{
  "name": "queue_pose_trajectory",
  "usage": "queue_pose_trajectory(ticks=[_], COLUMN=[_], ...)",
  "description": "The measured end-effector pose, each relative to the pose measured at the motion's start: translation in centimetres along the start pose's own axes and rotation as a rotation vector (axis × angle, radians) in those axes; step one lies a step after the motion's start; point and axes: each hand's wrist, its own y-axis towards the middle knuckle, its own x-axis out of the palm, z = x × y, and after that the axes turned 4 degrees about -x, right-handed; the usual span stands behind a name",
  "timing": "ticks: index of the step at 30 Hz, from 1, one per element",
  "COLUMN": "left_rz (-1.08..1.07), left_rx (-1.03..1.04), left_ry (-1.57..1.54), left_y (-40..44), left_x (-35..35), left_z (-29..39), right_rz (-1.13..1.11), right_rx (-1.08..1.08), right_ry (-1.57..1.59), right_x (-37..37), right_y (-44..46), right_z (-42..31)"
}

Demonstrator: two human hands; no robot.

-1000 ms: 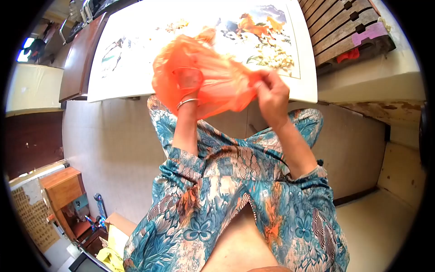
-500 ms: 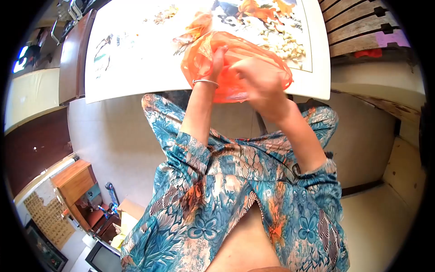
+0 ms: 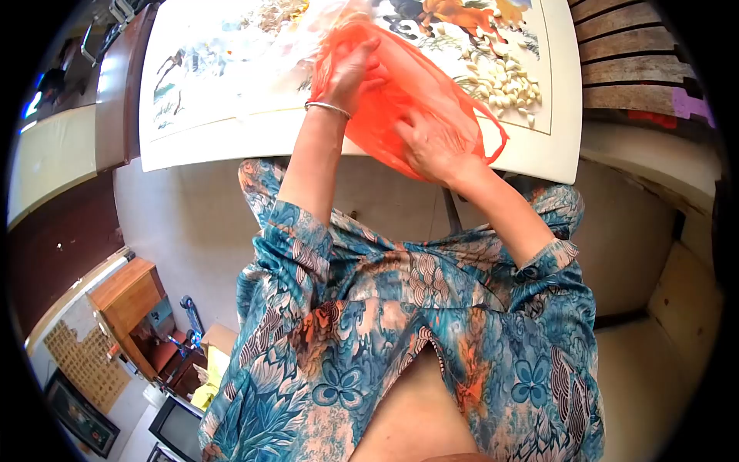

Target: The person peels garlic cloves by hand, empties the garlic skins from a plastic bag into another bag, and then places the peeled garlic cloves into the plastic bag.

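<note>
A thin orange-red plastic bag (image 3: pixel 427 88) is stretched between my two hands at the front of the white table. My left hand (image 3: pixel 348 77), with a silver bangle at the wrist, grips the bag's left part, its thumb and fingers partly covered by the film. Lower and to the right, my right hand (image 3: pixel 439 146) has its bent fingers closed on the near side of the bag. One handle loop sticks out past the right wrist. Whether anything is inside the bag I cannot make out. Pale cloves, apparently peeled garlic (image 3: pixel 508 85), lie in a loose pile right of the bag.
The white table (image 3: pixel 208 150) has a printed picture of horses on top. Brownish scraps (image 3: pixel 281 15) lie at its far side. A slatted wooden bench (image 3: pixel 631 54) stands to the right, a dark wooden piece of furniture (image 3: pixel 117 100) to the left.
My left hand has moved up and left, my right hand a little down. The bag, bunched and rounded before, is now drawn out longer, with a handle loop showing at right.
</note>
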Motion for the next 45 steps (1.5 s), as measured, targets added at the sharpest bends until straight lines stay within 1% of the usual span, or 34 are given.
queue_pose_trajectory(ticks=[2, 3, 5, 6, 7, 9, 10, 13, 14, 15, 16, 17, 18, 19, 20, 21, 23, 24, 26, 30, 33, 35, 37, 38, 41, 44, 45], left_rz=[-0.034, -0.047, -0.093, -0.108, -0.116, -0.026, 0.026, 0.212, 0.255, 0.28, 0.305, 0.33, 0.334, 0.338, 0.347, 0.344, 0.334, 0.348, 0.379, 0.369, 0.362, 0.352, 0.336, 0.329, 0.36, 0.373, 0.406], left_rx=[0.014, 0.065, 0.178, 0.236, 0.298, 0.516, 0.592, 0.755, 0.826, 0.813, 0.798, 0.782, 0.759, 0.736, 0.713, 0.699, 0.67, 0.673, 0.684, 0.663, 0.676, 0.683, 0.637, 0.613, 0.594, 0.604, 0.608], left_ry=[0.124, 0.162, 0.234, 0.363, 0.49, 0.795, 0.937, 1.34, 1.341, 1.407, 1.475, 1.546, 1.53, 1.517, 1.507, 1.493, 1.469, 1.496, 1.548, 1.588, 1.544, 1.54, 1.514, 1.503, 1.48, 1.339, 1.298], left_y=[-0.6, -0.9, -0.7, -0.5, -0.2, -0.6, -0.4, 0.7, 1.0, 0.7, 0.3, -0.1, -0.1, -0.1, -0.2, -0.3, -0.7, -0.8, -0.6, -1.4, -1.4, -1.3, -1.1, -1.1, -0.7, 0.6, 1.3], left_x=[0.5, 0.5, 0.4, 0.2, -0.1, 0.0, -0.2, -0.9, -1.2, -1.1, -1.2, -1.0, -0.7, -0.4, -0.2, 0.0, 0.3, 0.3, 0.2, 0.7, 0.9, 0.6, 0.4, 0.4, 1.8, 3.6, 4.1], left_z=[-0.3, -0.7, -2.1, -2.6, -3.1, -3.6, -4.0, -5.7, -6.9, -7.0, -7.1, -7.3, -7.3, -7.3, -7.1, -6.9, -6.8, -6.9, -7.3, -6.8, -6.8, -7.0, -7.0, -7.0, -6.7, -6.7, -7.4], right_rz=[0.188, 0.284, 0.348, 0.381, 0.336, 0.244, 0.306, 0.587, 0.696, 0.806, 0.931, 1.012, 1.055, 1.014, 0.99, 0.917, 0.853, 0.854, 0.853, 0.797, 0.616, 0.651, 0.676, 0.725, 0.689, 0.731, 0.739], right_rx=[0.022, 0.034, 0.124, 0.171, 0.23, 0.343, 0.285, -0.103, -0.102, -0.102, 0.039, 0.314, 0.406, 0.527, 0.536, 0.578, 0.567, 0.555, 0.534, 0.462, 0.386, 0.344, 0.305, 0.274, 0.321, 0.277, 0.264], right_ry=[0.072, 0.105, 0.107, 0.106, 0.165, 0.284, 0.318, 0.55, 0.585, 0.619, 0.487, 0.442, 0.277, 0.057, -0.048, -0.111, -0.158, -0.15, -0.23, -0.317, -0.42, -0.411, -0.402, -0.412, -0.377, -0.403, -0.401], right_x=[-0.6, -1.1, -0.6, -0.5, -0.7, -1.7, -2.0, -5.5, -6.5, -7.4, -7.2, -7.6, -7.7, -6.7, -5.2, -4.4, -3.3, -2.9, -2.2, -2.8, -3.7, -3.6, -3.5, -4.0, -4.2, -4.4, -4.4], right_y=[1.4, 2.2, 3.7, 4.2, 4.6, 4.9, 4.5, 1.6, 0.1, -1.4, -3.1, -4.6, -6.1, -7.8, -9.4, -10.0, -9.1, -8.2, -6.0, -3.7, -3.4, -3.2, -2.8, -2.4, -1.6, -1.3, -1.2], right_z=[0.3, 0.6, 3.0, 4.2, 5.4, 6.8, 6.4, 3.4, 2.7, 3.1, 4.9, 6.3, 8.6, 11.6, 14.4, 15.7, 15.6, 15.2, 15.0, 14.4, 13.2, 13.5, 14.5, 14.5, 15.4, 15.7, 15.9])
